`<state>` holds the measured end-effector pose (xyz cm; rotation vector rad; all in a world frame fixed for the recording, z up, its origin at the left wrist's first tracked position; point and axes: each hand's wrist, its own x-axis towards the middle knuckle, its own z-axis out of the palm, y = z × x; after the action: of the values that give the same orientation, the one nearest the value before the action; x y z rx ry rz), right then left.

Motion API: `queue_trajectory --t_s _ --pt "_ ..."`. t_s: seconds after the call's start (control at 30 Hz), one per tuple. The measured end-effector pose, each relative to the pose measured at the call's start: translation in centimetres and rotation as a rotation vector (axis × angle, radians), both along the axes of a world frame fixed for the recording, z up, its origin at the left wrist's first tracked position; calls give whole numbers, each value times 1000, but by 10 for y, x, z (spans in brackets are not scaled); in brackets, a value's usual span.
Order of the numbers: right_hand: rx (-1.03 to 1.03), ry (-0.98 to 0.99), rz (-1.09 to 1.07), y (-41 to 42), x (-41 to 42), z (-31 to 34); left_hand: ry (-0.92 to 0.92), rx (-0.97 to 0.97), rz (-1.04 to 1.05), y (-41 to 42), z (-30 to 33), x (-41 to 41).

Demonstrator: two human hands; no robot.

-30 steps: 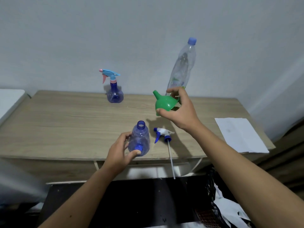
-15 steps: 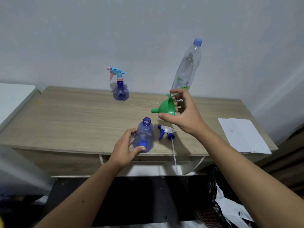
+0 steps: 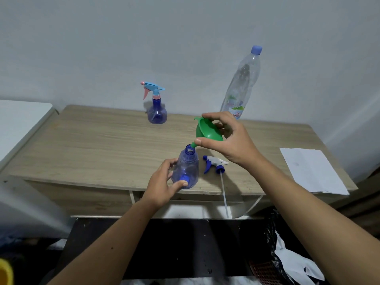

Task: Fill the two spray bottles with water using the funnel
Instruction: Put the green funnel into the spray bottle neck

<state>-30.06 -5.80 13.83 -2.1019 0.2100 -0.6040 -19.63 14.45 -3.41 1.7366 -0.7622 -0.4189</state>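
The left hand (image 3: 162, 188) has a grip around the open bottle (image 3: 186, 169) on the surface (image 3: 102, 145). The right hand (image 3: 228, 138) pinches the green funnel (image 3: 207, 132), tilted, tip at the bottle's mouth.

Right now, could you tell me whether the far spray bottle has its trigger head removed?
No, the far spray bottle stands on the table with its light-blue and pink trigger head screwed on.

home room; wooden desk (image 3: 102, 145); plain white wall (image 3: 144, 38); bin bag (image 3: 273, 239)
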Motion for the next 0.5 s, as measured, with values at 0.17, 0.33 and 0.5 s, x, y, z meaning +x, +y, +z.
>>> queue_trajectory --t_s 0.17,0.33,0.5 --pt "-70 16 27 4 7 -3 -22 -16 9 -2 -4 2" --pt "-96 35 64 7 16 -13 -32 -43 0 -6 -4 6" --pt "-104 68 70 5 26 -16 -21 -38 0 -11 -4 14"
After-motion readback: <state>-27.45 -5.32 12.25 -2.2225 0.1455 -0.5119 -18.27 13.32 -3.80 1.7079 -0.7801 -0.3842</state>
